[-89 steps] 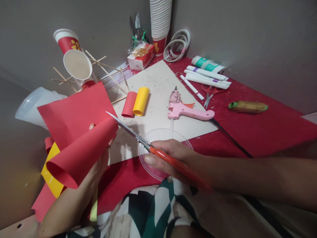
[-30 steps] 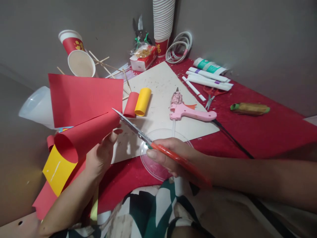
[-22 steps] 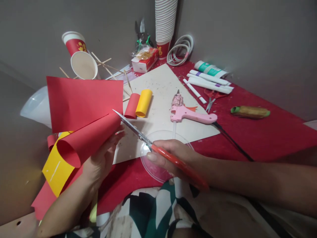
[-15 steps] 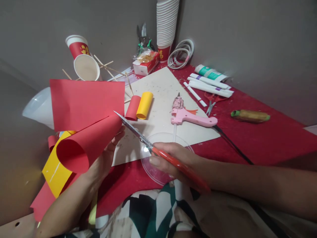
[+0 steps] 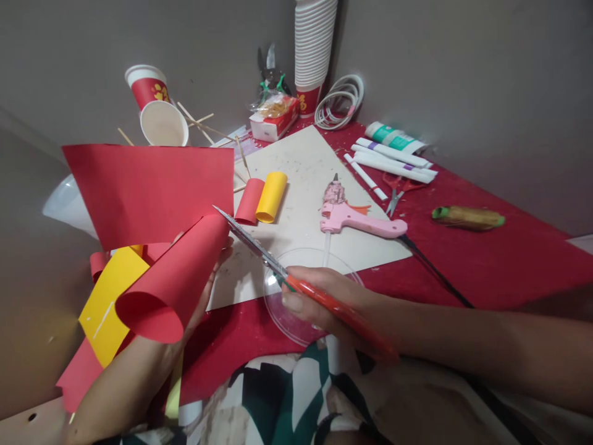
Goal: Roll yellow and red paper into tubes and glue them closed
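Observation:
A red sheet of paper (image 5: 152, 198), with its near part curled into a loose tube, is held up at the left by my left hand (image 5: 199, 309). That hand is mostly behind the paper; a few fingertips show at its right edge and along the cut. My right hand (image 5: 319, 296) grips a pair of scissors (image 5: 259, 250) with red handles. Their blades look closed, and the tip touches the paper's right side, where the curled part parts from the flat part. Behind the tip, a small red paper tube (image 5: 250, 201) and a yellow paper tube (image 5: 272, 196) lie on a white board (image 5: 301, 161).
A pink glue gun (image 5: 361, 219) lies on the board, its cord running right. Clear round lid (image 5: 287, 327) lies at the board's near edge. Paper cups (image 5: 164, 123), sticks and a cup stack (image 5: 315, 49) stand behind. Yellow paper (image 5: 115, 303) is at left.
The flat part of the red paper has swung outward to the left, and the curled part has tipped downward, widening the gap between them. The scissors have barely moved.

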### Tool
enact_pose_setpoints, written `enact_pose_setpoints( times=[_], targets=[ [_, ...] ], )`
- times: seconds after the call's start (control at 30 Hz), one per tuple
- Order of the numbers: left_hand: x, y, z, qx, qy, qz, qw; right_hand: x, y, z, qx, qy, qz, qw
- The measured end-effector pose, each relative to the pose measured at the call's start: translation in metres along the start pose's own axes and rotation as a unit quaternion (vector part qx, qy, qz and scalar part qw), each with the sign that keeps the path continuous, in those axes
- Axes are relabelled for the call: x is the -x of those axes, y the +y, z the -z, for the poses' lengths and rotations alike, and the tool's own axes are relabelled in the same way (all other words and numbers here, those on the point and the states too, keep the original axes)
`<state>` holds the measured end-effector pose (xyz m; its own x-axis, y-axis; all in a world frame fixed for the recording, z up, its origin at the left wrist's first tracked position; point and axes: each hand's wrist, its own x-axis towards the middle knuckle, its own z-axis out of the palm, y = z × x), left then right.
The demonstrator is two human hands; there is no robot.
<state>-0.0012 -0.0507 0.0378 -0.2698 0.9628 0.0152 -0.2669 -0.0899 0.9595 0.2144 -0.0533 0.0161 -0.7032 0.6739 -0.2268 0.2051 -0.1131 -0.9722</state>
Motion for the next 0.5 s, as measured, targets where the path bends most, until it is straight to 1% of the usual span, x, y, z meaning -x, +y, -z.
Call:
enact_pose_setpoints(
  times=[0.1,0.2,0.27,0.37,0.5],
  targets=[
    [0.0007,-0.0018,-0.0044,0.012,0.011,0.001,1.0,0.0016,0.0011,0.0,-0.005,-0.003,-0.021,1.0],
    [0.0024,-0.0025,-0.007,0.022,0.016,0.013,1.0,0.0024,0.0027,0.0005,-0.012,-0.024,-0.04,0.999],
    [0.0037,-0.0022,-0.0076,0.024,0.011,0.024,0.999,0.0019,0.003,0.0009,-0.022,-0.037,-0.034,0.999],
    [0.0057,-0.0012,-0.0078,0.03,-0.003,0.039,0.999,0.0008,0.0012,0.0008,-0.046,-0.035,-0.021,0.998],
    [0.0081,-0.0007,-0.0087,0.044,0.005,0.062,0.997,0.001,-0.003,0.0002,-0.049,-0.031,-0.052,0.997]
  ],
)
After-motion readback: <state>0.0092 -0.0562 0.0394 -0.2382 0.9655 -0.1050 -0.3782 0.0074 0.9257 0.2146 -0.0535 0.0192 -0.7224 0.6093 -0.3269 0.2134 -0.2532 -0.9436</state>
